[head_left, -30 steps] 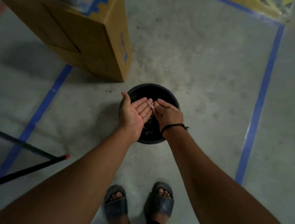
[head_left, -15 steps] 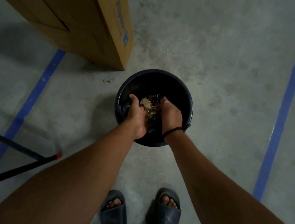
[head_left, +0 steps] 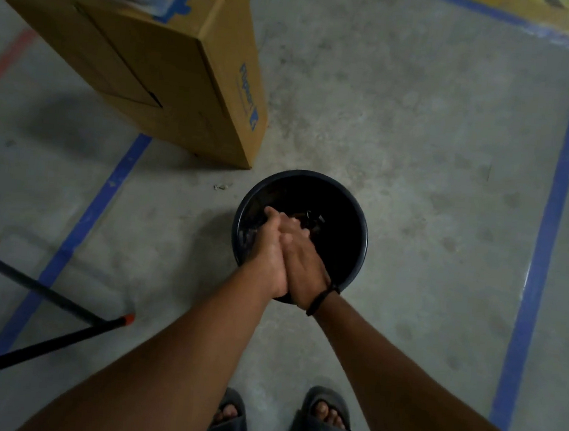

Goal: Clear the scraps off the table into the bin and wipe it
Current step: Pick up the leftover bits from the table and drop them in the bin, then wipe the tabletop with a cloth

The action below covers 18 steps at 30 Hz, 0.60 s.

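A round black bin stands on the concrete floor in front of my feet. Dark scraps lie inside it, dimly visible. My left hand and my right hand are pressed together palm to palm over the bin's opening, fingers straight and pointing into it. Nothing shows between or in the hands. A black cord sits on my right wrist. The table is out of view.
A large cardboard box stands just behind and left of the bin. Black metal legs with orange tips reach in from the left. Blue tape lines mark the floor. A small scrap lies on the floor left of the bin.
Earlier my cupped hands carried scraps to the bin and tipped them in. Now the palms have come together over the bin, and the scraps are out of them.
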Tool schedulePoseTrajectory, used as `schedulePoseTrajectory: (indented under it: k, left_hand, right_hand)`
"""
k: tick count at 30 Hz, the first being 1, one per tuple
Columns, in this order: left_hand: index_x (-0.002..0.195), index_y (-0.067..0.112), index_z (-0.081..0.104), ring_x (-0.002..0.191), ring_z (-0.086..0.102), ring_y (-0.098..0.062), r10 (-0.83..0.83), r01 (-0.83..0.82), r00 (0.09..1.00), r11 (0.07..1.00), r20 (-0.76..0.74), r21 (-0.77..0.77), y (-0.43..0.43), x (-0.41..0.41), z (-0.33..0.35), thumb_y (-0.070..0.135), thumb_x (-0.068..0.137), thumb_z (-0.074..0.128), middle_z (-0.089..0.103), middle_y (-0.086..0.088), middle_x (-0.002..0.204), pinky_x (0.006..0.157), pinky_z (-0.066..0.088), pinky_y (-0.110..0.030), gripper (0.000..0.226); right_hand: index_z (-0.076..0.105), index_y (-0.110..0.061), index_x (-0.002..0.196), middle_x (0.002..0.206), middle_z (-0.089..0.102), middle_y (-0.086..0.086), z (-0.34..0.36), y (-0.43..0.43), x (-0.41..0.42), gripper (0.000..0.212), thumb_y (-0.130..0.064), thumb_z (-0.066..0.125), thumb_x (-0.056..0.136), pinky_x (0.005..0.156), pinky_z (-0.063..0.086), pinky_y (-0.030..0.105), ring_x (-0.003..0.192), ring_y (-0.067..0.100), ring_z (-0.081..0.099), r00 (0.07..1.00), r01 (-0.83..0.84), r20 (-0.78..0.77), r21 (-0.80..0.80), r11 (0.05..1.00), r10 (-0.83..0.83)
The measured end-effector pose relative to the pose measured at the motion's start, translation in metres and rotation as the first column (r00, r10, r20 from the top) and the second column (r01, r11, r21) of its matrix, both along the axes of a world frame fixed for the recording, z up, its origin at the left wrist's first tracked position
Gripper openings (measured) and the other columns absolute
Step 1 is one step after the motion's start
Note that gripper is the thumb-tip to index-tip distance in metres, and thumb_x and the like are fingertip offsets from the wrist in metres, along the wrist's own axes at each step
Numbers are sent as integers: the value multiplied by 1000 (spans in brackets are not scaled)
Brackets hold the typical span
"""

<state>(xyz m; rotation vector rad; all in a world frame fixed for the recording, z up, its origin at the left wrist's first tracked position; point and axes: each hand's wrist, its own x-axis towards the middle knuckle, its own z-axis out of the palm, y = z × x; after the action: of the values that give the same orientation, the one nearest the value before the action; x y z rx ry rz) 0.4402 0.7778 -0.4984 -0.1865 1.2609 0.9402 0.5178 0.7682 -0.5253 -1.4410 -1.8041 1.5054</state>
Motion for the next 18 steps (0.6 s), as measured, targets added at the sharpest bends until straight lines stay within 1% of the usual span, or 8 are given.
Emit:
schedulePoseTrajectory:
  k: [2, 4, 6, 9, 10, 13, 15, 18]
  left_hand:
    - [140, 16, 46, 134, 42, -33, 13, -15, 999, 999, 53, 38, -3, 5, 12, 72, 89, 26, 51, -16, 140, 117, 22, -50, 78]
    - [144, 18, 40, 143, 27, -34, 33, -44, 996, 990, 80, 136, -2, 6, 28, 69, 92, 15, 42, -10, 149, 119, 11, -51, 76]
    - [141, 18, 43, 144, 26, -29, 76, -85, 996, 977, 52, 197, -3, 10, 47, 65, 95, 12, 42, -5, 149, 119, 12, -48, 73]
    - [141, 19, 44, 138, 37, -24, 108, -99, 993, 979, -42, 179, -10, 17, 79, 64, 95, 18, 44, -5, 148, 116, 25, -45, 69]
    - [140, 17, 45, 135, 41, -25, 111, -99, 993, 977, -50, 189, -12, 21, 90, 63, 95, 21, 46, -4, 146, 114, 29, -43, 68]
    - [130, 12, 53, 128, 46, -26, 144, -142, 990, 967, 7, 211, -24, 21, 142, 64, 91, 30, 53, -6, 135, 108, 31, -39, 69]
    - [141, 18, 43, 137, 37, -28, 97, -114, 991, 971, 90, 209, -37, 13, 187, 71, 90, 23, 45, -8, 145, 115, 24, -45, 77]
    - [145, 19, 36, 144, 24, -31, 57, -69, 997, 965, 55, 251, -66, -5, 267, 70, 91, 16, 33, -3, 155, 119, 14, -50, 77]
  right_hand:
    - [53, -28, 127, 134, 56, 0, -9, 9, 6, 51, -50, 19, 95, 110, 37, 42, 125, 17, 50, 995, 69, 84, -151, 986, -57]
    - [50, -27, 131, 130, 59, 9, -2, 16, 14, 69, -65, 10, 89, 105, 41, 49, 119, 28, 55, 955, 291, 160, -338, 895, -250]
    - [52, -28, 132, 127, 61, 6, 25, 19, 19, 70, -68, 11, 91, 104, 42, 45, 118, 24, 56, 916, 398, 122, -383, 833, -381]
    - [60, -29, 109, 88, 65, -11, 85, 8, 9, 49, -55, 21, 99, 86, 44, 27, 88, 0, 60, 888, 401, -69, -371, 838, -456]
    - [56, -28, 111, 85, 64, -11, 106, 1, 4, 47, -57, 22, 98, 86, 44, 25, 86, 0, 60, 896, 367, -108, -364, 856, -430]
    - [50, -28, 134, 136, 55, -2, 152, -14, -5, 70, -74, 25, 88, 111, 35, 40, 128, 13, 48, 961, 217, -108, -283, 934, -256]
    - [42, -23, 141, 143, 46, -6, 177, -13, 3, 74, -71, 23, 88, 115, 30, 40, 132, 13, 41, 981, 188, -4, -268, 945, -196]
    - [43, -20, 140, 143, 49, 8, 228, -18, 15, 96, -83, 17, 74, 112, 34, 45, 132, 25, 45, 974, 182, 182, -299, 937, -131]
